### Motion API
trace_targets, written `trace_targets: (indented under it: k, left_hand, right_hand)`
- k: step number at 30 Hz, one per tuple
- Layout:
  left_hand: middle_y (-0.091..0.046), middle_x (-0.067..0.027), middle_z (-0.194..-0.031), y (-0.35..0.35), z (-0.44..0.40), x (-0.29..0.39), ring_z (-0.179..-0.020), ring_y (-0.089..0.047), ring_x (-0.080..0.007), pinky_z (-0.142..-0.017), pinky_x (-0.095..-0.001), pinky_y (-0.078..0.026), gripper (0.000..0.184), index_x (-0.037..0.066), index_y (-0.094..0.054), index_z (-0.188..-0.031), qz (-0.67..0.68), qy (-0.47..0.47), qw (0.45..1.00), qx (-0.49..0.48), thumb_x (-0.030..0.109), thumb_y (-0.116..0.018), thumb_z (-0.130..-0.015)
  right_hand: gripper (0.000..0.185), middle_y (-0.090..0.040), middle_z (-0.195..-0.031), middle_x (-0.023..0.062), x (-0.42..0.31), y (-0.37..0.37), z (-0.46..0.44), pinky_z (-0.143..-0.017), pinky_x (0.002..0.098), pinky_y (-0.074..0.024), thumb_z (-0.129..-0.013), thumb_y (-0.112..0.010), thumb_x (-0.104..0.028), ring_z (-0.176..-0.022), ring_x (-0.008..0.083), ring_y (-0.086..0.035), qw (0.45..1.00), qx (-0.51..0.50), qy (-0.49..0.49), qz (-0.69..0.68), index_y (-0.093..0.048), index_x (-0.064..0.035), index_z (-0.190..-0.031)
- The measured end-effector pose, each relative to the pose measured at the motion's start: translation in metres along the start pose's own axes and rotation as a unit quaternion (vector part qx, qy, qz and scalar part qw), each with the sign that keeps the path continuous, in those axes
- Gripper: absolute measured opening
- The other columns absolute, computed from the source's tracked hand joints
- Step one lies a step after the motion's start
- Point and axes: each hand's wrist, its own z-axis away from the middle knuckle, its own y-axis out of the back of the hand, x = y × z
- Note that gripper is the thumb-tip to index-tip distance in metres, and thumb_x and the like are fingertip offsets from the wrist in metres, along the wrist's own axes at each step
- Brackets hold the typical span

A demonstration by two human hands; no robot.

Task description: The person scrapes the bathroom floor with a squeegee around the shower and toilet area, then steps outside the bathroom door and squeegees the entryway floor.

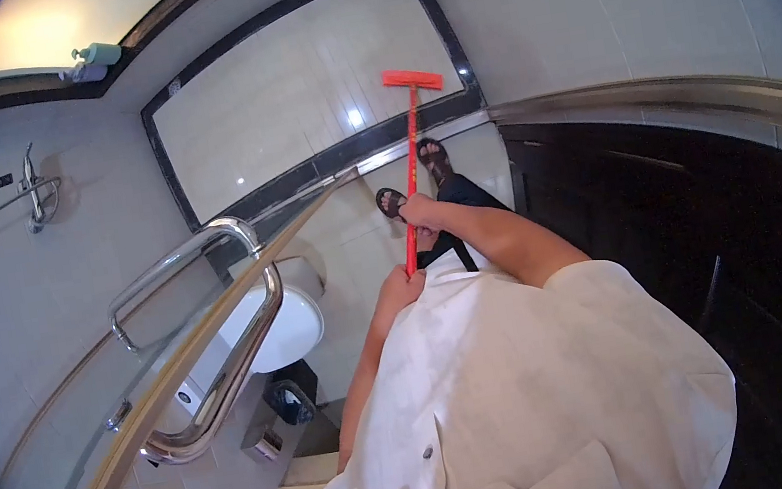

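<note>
A red long-handled floor squeegee (409,156) is in both of my hands. Its flat red head rests over the pale shower floor (285,78), near the black border on the right. My left hand (401,289) is wrapped round the upper end of the handle, close to my body. Farther down the same handle, my right hand (421,212) is closed round it. The handle slants away from me, passing just beside my sandalled feet (434,157). Whether the head presses on the floor cannot be made out.
A glass shower door with a gold-edged frame (194,345) and a chrome handle (260,315) stands at my left. Behind it are a white toilet (288,331) and a dark bin (290,396). A dark wooden door (653,236) is at my right. Bottles (98,54) stand on a ledge.
</note>
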Motion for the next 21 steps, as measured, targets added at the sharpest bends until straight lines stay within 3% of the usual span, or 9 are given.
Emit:
trace_targets:
  k: [3,7,8,10,12,14,15,17,21]
  left_hand:
    - [-0.064,-0.022,-0.081,0.013,0.007,0.016,-0.078,-0.064,-0.0313,-0.072,-0.0409,-0.048,0.044,-0.007,-0.06,-0.097,-0.061,0.004,0.998,0.004,0.036,-0.058,-0.084]
    - [-0.063,-0.0265,-0.084,0.021,0.029,0.015,-0.082,-0.063,-0.037,-0.074,-0.0435,-0.048,0.044,-0.006,-0.061,-0.095,-0.05,0.049,0.997,0.037,0.036,-0.057,-0.081]
    - [-0.062,-0.0291,-0.086,0.022,0.038,0.01,-0.085,-0.063,-0.0408,-0.076,-0.0457,-0.047,0.043,-0.005,-0.06,-0.092,-0.031,0.059,0.996,0.054,0.037,-0.057,-0.081]
    - [-0.062,-0.0292,-0.085,0.02,0.057,0.002,-0.084,-0.063,-0.0399,-0.075,-0.0452,-0.047,0.043,-0.005,-0.06,-0.092,-0.023,0.073,0.995,0.067,0.037,-0.057,-0.082]
    - [-0.061,-0.0293,-0.084,0.02,0.074,0.005,-0.083,-0.063,-0.0389,-0.074,-0.0447,-0.047,0.043,-0.005,-0.06,-0.091,-0.015,0.077,0.994,0.081,0.036,-0.057,-0.083]
    - [-0.062,-0.024,-0.079,0.018,0.095,0.016,-0.076,-0.062,-0.0305,-0.07,-0.0408,-0.047,0.04,-0.005,-0.059,-0.089,0.011,0.101,0.991,0.087,0.035,-0.056,-0.086]
    - [-0.062,-0.024,-0.079,0.012,0.098,0.014,-0.076,-0.062,-0.0305,-0.07,-0.0408,-0.047,0.04,-0.005,-0.059,-0.089,0.012,0.103,0.99,0.091,0.035,-0.056,-0.086]
    - [-0.06,-0.0158,-0.075,0.001,0.097,0.012,-0.072,-0.057,-0.0206,-0.067,-0.0368,-0.046,0.037,-0.005,-0.059,-0.089,0.12,0.131,0.979,0.102,0.031,-0.055,-0.089]
    - [-0.059,-0.0089,-0.075,-0.005,0.072,0.032,-0.071,-0.053,-0.0144,-0.065,-0.0336,-0.045,0.036,-0.005,-0.058,-0.09,0.17,0.107,0.975,0.09,0.031,-0.055,-0.089]
  right_hand:
    - [0.027,-0.051,-0.056,0.0117,0.017,0.006,-0.019,-0.034,0.0364,-0.0367,-0.089,-0.043,-0.02,-0.041,0.0226,-0.049,0.998,-0.054,-0.012,-0.042,-0.056,0.0012,-0.079]
    - [0.029,-0.049,-0.056,0.0107,0.024,-0.01,-0.017,-0.035,0.0355,-0.035,-0.089,-0.042,-0.023,-0.042,0.022,-0.047,0.991,-0.065,-0.031,-0.109,-0.055,0.0002,-0.077]
    - [0.029,-0.049,-0.056,0.0107,0.023,-0.015,-0.01,-0.035,0.0355,-0.035,-0.089,-0.042,-0.023,-0.042,0.022,-0.047,0.991,-0.073,-0.032,-0.104,-0.055,0.0002,-0.077]
    - [0.028,-0.049,-0.057,0.0111,0.018,-0.024,0.004,-0.035,0.0357,-0.0352,-0.089,-0.042,-0.021,-0.041,0.0219,-0.046,0.99,-0.133,0.007,-0.042,-0.055,0.0012,-0.078]
    - [0.027,-0.05,-0.057,0.0117,0.011,-0.036,0.006,-0.034,0.036,-0.0352,-0.088,-0.046,-0.021,-0.041,0.0221,-0.047,0.988,-0.152,-0.016,-0.026,-0.054,0.0023,-0.078]
    - [0.025,-0.051,-0.056,0.0128,0.009,-0.043,0.021,-0.033,0.0364,-0.0352,-0.087,-0.051,-0.02,-0.039,0.0226,-0.047,0.983,-0.177,0.043,0.014,-0.054,0.0031,-0.079]
    - [0.027,-0.052,-0.055,0.0139,0.005,-0.046,0.023,-0.032,0.0367,-0.0349,-0.086,-0.053,-0.021,-0.038,0.0231,-0.048,0.98,-0.194,0.042,0.023,-0.054,0.0038,-0.076]
    - [0.028,-0.051,-0.053,0.011,0.0,-0.045,0.021,-0.032,0.0345,-0.0356,-0.086,-0.055,-0.023,-0.037,0.021,-0.047,0.975,-0.205,0.063,0.052,-0.054,0.0024,-0.074]
    - [0.031,-0.048,-0.05,0.0065,-0.007,-0.034,0.01,-0.032,0.0322,-0.0357,-0.085,-0.057,-0.027,-0.036,0.0179,-0.044,0.973,-0.193,0.103,0.066,-0.054,-0.0003,-0.07]
